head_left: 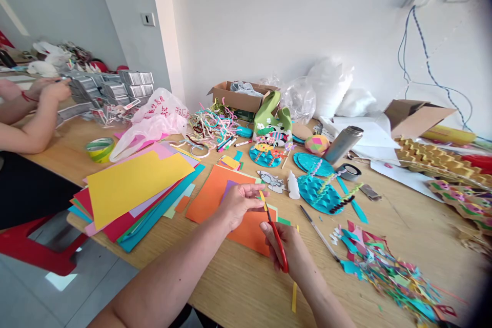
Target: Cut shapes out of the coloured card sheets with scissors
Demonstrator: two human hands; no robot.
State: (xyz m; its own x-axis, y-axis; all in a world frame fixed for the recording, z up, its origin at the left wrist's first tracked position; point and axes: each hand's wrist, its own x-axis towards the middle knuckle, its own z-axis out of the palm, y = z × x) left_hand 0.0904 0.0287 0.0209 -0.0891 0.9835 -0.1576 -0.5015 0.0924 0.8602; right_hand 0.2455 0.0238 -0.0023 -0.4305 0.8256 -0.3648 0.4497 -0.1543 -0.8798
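Between the fingers of my left hand point(242, 202) is a small yellow paper strip point(263, 198), pinched near its end. My right hand point(286, 248) grips red-handled scissors point(278, 243), whose blades reach up to the strip. Both hands are above a sheet of orange paper point(215, 189) on the table. A longer yellow paper strip point(294, 294) lies beside my right wrist, partly hidden by it. Just beyond my hands are a fish-shaped paper cutout point(271, 181) and a small white glue bottle point(293, 186). A pen point(319, 231) lies to the right.
Stacked coloured paper point(138, 184) and a tape roll point(100, 149) are at left. Paper scraps point(400, 277) lie at right. Behind stand a steel flask point(344, 144), blue paper crafts point(319, 193), pipe cleaners point(215, 125) and a cardboard box point(240, 98). Another person's hands point(54, 89) are at far left.
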